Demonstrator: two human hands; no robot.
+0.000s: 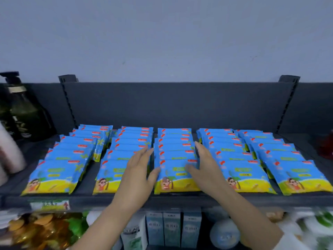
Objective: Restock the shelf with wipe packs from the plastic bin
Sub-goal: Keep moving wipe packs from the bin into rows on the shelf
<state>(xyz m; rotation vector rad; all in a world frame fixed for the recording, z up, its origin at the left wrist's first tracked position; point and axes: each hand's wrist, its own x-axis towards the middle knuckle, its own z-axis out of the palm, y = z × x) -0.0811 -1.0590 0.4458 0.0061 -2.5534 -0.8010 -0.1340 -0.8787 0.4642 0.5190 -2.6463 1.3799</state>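
Observation:
Blue and yellow wipe packs lie in several overlapping rows on the dark shelf (126,199). The middle row (173,141) sits between my two hands. My left hand (139,170) lies flat with straight fingers along that row's left side, its thumb touching the front pack (174,183). My right hand (203,165) lies flat along the row's right side, its thumb resting on the same front pack. Neither hand holds a pack. The plastic bin is out of view.
A dark green pump bottle (23,112) and a pale pink bottle (9,152) stand at the shelf's left end. A red object (327,147) sits at the far right. Boxes (173,228), snack bags (41,230) and a round pale item (224,233) fill the shelf below.

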